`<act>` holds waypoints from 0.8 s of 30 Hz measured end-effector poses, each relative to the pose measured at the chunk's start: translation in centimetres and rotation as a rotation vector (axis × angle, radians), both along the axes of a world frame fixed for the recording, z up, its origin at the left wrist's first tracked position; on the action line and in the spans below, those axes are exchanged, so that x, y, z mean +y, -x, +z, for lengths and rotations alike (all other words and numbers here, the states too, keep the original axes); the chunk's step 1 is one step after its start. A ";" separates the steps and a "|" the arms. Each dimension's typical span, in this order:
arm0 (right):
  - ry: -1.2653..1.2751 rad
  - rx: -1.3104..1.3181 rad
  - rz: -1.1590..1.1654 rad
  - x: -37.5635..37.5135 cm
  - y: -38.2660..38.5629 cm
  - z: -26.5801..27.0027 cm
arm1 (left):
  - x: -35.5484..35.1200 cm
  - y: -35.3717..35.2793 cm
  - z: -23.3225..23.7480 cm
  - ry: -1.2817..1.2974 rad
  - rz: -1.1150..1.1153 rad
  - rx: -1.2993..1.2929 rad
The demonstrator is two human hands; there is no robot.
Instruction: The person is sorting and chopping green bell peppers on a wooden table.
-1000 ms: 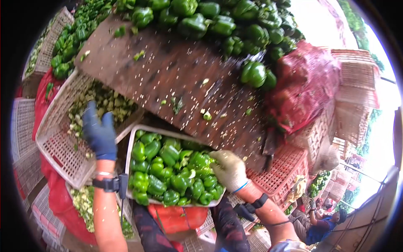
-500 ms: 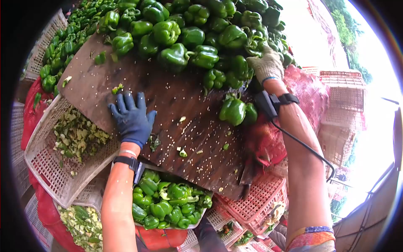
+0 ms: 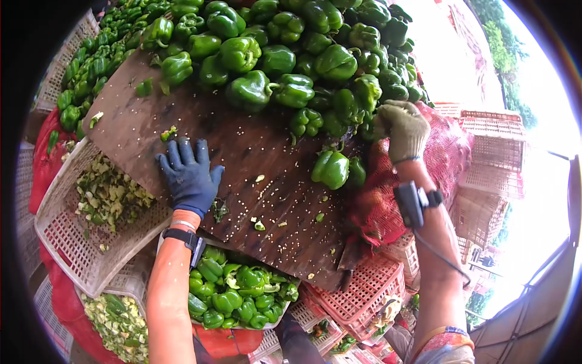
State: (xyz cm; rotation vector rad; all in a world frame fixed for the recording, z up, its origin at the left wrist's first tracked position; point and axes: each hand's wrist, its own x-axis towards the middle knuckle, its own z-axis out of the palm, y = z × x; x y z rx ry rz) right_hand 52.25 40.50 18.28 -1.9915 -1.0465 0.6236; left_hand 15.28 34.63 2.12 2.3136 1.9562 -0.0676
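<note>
Pale crate (image 3: 56, 77), at the upper left edge, partly hidden by a heap (image 3: 104, 57) of green peppers. Red sheet (image 3: 63, 315), running down the left side behind a tilted crate (image 3: 70, 239); inside this, pale green trimmings (image 3: 112, 191). Chopped bits (image 3: 115, 324), a second lot, below it. Left hand (image 3: 191, 173), in a blue glove, palm down on a brown board (image 3: 260, 155), fingers spread, with a green scrap (image 3: 168, 133) just beyond the fingertips and a dark leafy one (image 3: 219, 210) beside the wrist. Tub (image 3: 295, 295), pale-rimmed, below the board's near edge, filled with green peppers, some visibly opened. Pepper pile (image 3: 279, 59), the main lot, whole and glossy, across the board's far side; pale seeds scattered over the bare wood. Two loose peppers (image 3: 331, 170), side by side near the board's right end. Red crate (image 3: 364, 288), below that end. Net bag (image 3: 388, 209), red and full, beside the board. Right hand (image 3: 407, 130), in a pale glove, above the bag and beside the pile's right edge, fingers curled inward; cannot tell whether they pinch anything. Crate stack (image 3: 492, 142), pale, behind the bag.
</note>
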 end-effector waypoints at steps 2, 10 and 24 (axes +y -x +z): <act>-0.040 -0.155 -0.010 -1.6 0.9 -2.1 | -0.1 0.1 0.4 0.008 -0.009 0.010; 0.219 -0.820 0.037 3.1 1.7 -3.7 | -0.3 0.0 -0.3 -0.047 -0.007 0.016; -0.195 1.063 0.049 -5.8 -0.3 -1.7 | -0.3 -0.3 -0.6 -0.018 -0.003 0.038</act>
